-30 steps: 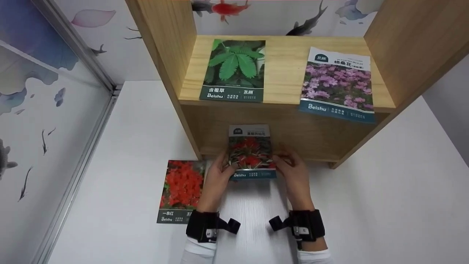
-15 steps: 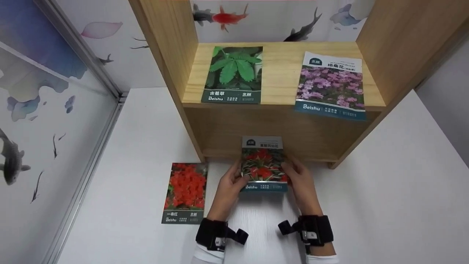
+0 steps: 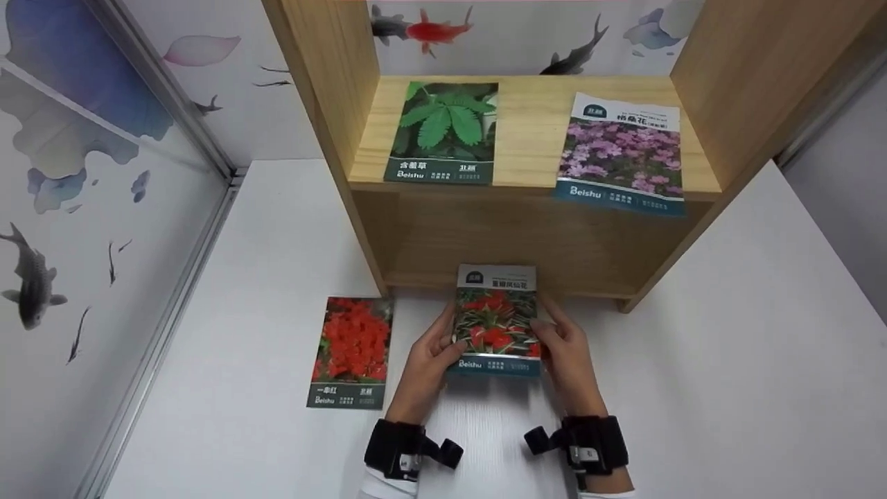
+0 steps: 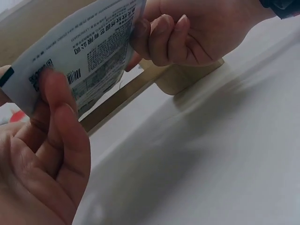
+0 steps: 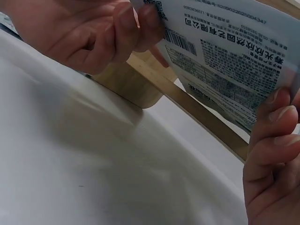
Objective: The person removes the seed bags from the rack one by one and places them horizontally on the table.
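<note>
And back you drew the white-topped red-flower packet (image 3: pixel 495 319) from the wooden shelf (image 3: pixel 528 145), left hand (image 3: pixel 423 367) and right hand (image 3: pixel 570 357) pinching its sides; it was apparently not yet set down.

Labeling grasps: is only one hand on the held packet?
No, the left hand and right hand hold the packet by its opposite sides in the head view.

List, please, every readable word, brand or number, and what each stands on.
"Beishu": leaf packet, pink packet, table packet, held packet.
"含羞草": leaf packet.
"格桑花": pink packet.
"一串红": table packet.
"凤仙花": held packet (characters before it blurred).
"寿光欣欣然园艺有限公司": held packet's back.
Too small or blurred: other fine print, logos, numbers.
</note>
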Available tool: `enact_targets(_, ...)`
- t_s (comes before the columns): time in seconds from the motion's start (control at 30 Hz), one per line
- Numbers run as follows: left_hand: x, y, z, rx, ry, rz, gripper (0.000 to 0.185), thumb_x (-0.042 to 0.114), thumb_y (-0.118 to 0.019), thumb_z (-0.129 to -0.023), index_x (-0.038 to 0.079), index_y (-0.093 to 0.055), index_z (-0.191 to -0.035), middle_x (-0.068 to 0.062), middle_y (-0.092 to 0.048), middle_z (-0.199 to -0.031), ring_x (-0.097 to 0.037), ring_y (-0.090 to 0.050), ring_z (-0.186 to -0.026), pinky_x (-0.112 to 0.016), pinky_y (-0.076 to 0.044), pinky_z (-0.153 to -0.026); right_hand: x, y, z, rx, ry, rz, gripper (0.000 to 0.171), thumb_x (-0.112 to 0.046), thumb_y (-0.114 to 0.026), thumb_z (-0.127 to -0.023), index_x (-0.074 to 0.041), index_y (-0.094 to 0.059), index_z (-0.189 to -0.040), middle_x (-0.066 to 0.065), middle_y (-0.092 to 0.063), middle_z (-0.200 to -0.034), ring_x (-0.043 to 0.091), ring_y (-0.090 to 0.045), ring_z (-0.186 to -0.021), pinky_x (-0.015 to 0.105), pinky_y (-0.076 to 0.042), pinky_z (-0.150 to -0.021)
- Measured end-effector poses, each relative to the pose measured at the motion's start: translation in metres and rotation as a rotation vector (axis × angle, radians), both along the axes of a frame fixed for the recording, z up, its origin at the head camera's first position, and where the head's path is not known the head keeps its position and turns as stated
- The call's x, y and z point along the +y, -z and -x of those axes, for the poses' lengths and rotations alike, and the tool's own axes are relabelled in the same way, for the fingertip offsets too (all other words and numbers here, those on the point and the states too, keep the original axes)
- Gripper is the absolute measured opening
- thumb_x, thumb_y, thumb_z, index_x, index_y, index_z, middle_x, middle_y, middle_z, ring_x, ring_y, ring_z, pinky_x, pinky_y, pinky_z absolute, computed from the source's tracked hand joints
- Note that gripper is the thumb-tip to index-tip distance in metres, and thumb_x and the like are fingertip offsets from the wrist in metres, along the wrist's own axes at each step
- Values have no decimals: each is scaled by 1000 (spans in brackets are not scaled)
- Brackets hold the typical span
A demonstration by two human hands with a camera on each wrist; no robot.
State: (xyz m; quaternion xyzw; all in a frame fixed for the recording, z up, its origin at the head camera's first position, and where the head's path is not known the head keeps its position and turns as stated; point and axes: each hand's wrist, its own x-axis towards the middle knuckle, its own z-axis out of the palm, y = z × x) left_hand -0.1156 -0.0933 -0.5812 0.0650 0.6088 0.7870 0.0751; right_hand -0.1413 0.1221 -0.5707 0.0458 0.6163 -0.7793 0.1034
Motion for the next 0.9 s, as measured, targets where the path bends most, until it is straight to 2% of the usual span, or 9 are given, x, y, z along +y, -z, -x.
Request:
enact_targets(0.03,-1,1,-2,-4,-5,-8,61,21,-57,-88,25,-26,-141,-1,-33,-139,-9,-29,-47,-26,-31,-47,-1,1,-1,2,-5,5,50,-30,-55,-89,-27,-38,-136,16,-56,-112,27,-58,-81,32,-51,-68)
enact_targets(0.13,-3,2,-7,-12,-20,-10,60,20,-57,-88,28,-27,-140,-11,-46,-114,-8,-30,-49,-25,-31,-49,-3,4,-5,7,-16,23,48,-31,-56,-88,-31,-41,-133,17,-56,-111,28,-57,-80,31,-50,-67)
enact_targets(0.2,-5,3,-11,-19,-25,-19,60,19,-57,-88,29,-28,-140,-12,-47,-94,-9,-34,-49,-24,-33,-48,-4,6,-7,14,-24,30,48,-32,-57,-87,-32,-41,-133,17,-57,-109,27,-57,-78,31,-50,-66)
enact_targets(0.3,-7,2,-15,-31,-29,-40,60,17,-56,-88,29,-28,-140,-6,-49,-72,-12,-44,-48,-26,-45,-51,-5,9,-9,41,-40,-30,50,-35,-59,-85,-34,-41,-132,18,-59,-89,23,-53,-61,28,-46,-51)
enact_targets(0.4,-8,-3,-19,-33,-21,-50,61,14,-55,-89,28,-27,-141,-4,-44,-56,-23,-48,-48,-40,-50,-55,-5,10,-10,73,-67,-137,55,-38,-61,-83,-36,-39,-133,15,-53,-72,19,-42,-48,29,-36,-40)
enact_targets(0.53,-12,-10,-20,21,-23,61,61,14,-54,-90,22,-24,-142,0,-36,-54,-26,-36,-46,-35,-47,-48,-4,8,-9,122,-143,-227,60,-34,-60,-84,-33,-31,-138,10,-50,-65,19,-38,-42,32,-33,-36)
enact_targets(0.63,-14,-13,-22,49,-48,147,59,16,-52,-91,18,-24,-142,3,-32,-54,-18,-29,-46,-26,-33,-44,-5,0,-11,152,-202,-254,63,-27,-59,-87,-26,-27,-141,9,-50,-62,19,-38,-42,33,-34,-37)
enact_targets(0.7,-16,-13,-25,54,-65,171,57,17,-51,-91,16,-25,-142,3,-29,-54,-12,-27,-47,-25,-25,-44,-7,-6,-13,161,-234,-273,64,-24,-58,-87,-23,-25,-142,8,-51,-62,19,-38,-42,34,-35,-37)
enact_targets(0.9,-22,-14,-36,52,-111,231,55,19,-50,-92,14,-27,-141,2,-27,-50,-12,-24,-43,-28,-20,-41,-13,-11,-15,152,-304,-306,68,-24,-60,-86,-24,-22,-142,9,-51,-60,21,-39,-43,34,-36,-38)
